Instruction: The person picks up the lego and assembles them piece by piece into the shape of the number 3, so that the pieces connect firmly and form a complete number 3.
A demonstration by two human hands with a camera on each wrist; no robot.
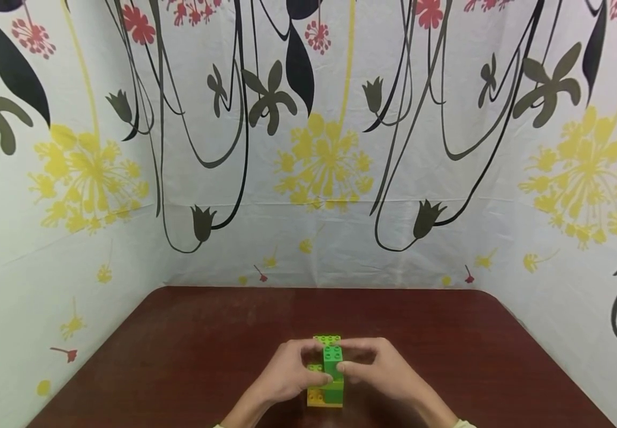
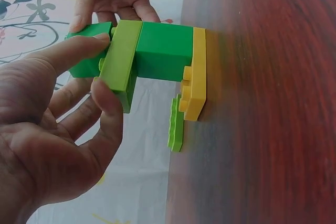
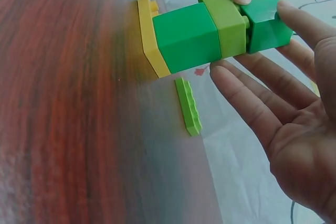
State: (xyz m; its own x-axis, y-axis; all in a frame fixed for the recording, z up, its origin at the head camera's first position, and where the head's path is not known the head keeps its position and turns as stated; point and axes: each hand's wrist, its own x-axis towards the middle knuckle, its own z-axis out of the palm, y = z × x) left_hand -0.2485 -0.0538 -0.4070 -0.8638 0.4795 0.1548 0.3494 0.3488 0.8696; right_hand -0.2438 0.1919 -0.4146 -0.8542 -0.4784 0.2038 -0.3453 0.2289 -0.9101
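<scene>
A small tower of toy building bricks stands near the table's front. Its base is a yellow plate (image 2: 199,72), under a green block (image 2: 164,51) and a light green brick (image 2: 123,53) that juts out to the left. Topmost is another green block (image 3: 268,22); studs show in a narrow gap beneath it in both wrist views. My left hand (image 1: 289,370) holds the light green brick, its thumb reaching the top block's lower edge. On the other side, my right hand (image 1: 386,365) pinches the top block. The tower partly hides some fingertips.
A flat light green plate (image 3: 187,107) lies on the table just behind the tower. The dark red-brown table (image 1: 223,333) has rounded far corners. Flower-printed white cloth (image 1: 319,249) hangs around its back and sides.
</scene>
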